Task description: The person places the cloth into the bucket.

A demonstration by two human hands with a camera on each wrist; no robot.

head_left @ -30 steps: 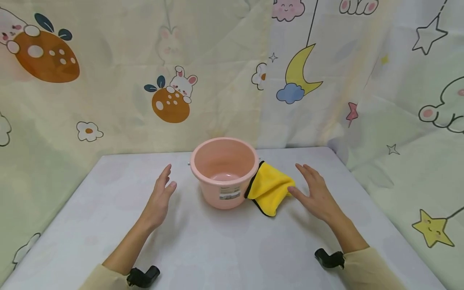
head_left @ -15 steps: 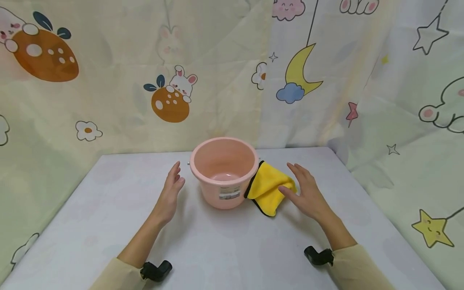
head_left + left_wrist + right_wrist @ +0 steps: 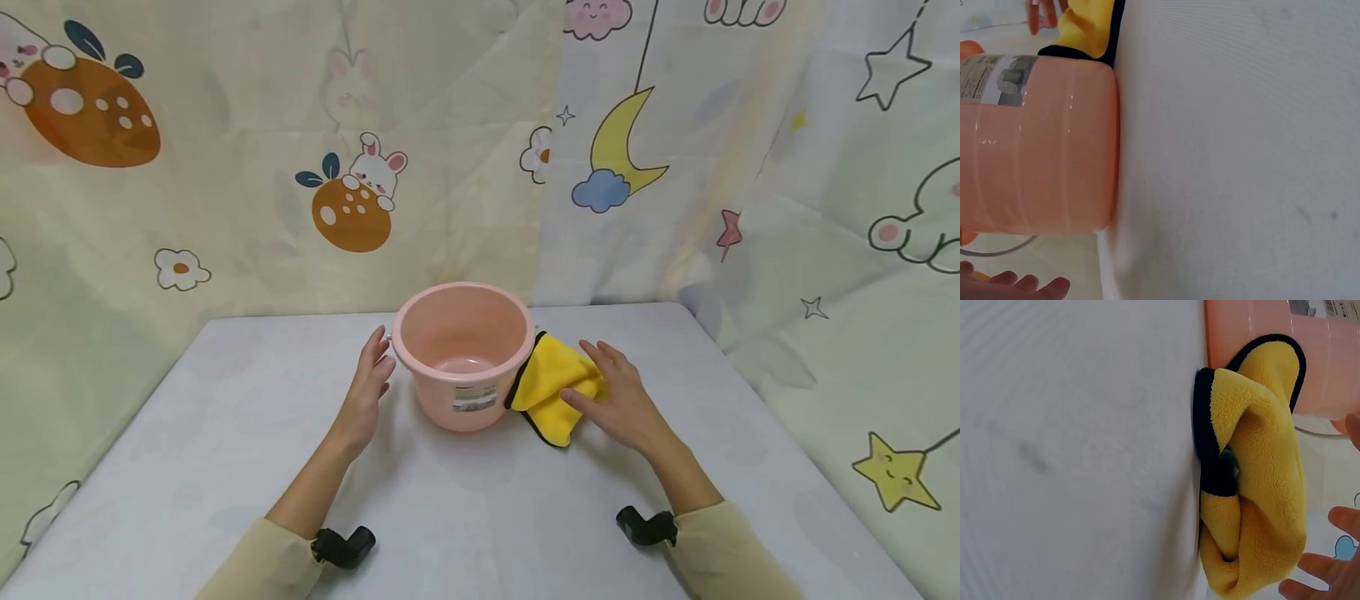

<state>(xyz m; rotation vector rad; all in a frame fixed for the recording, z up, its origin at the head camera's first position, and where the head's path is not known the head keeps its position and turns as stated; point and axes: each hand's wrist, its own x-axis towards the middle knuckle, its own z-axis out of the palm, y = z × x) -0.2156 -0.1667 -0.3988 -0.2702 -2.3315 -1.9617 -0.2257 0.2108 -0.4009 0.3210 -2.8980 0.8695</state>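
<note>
A pink bucket [image 3: 435,400] with a label on its front stands upright on the white table. Against its right side lies a crumpled yellow cloth [image 3: 553,392] with black edging, seen close up in the right wrist view [image 3: 1272,469]. Just left of the bucket is the left hand [image 3: 363,400], fingers extended and holding nothing; its fingertips are near the rim. The right hand [image 3: 622,404] hovers by the cloth's right side with fingers spread, covering part of it in the head view. Whether it touches the cloth cannot be told; the right wrist view shows its fingers beside the cloth.
The white table [image 3: 480,517] reaches back to a patterned curtain [image 3: 465,208] that hangs behind and along both sides. Each wrist bears a black camera, one on the left [image 3: 343,547] and one on the right [image 3: 647,527]. A thin handle [image 3: 1004,252] shows beside the bucket.
The left hand has moved right, up close to the bucket. The right hand has moved left, over the cloth's right part. Bucket and cloth have stayed in place.
</note>
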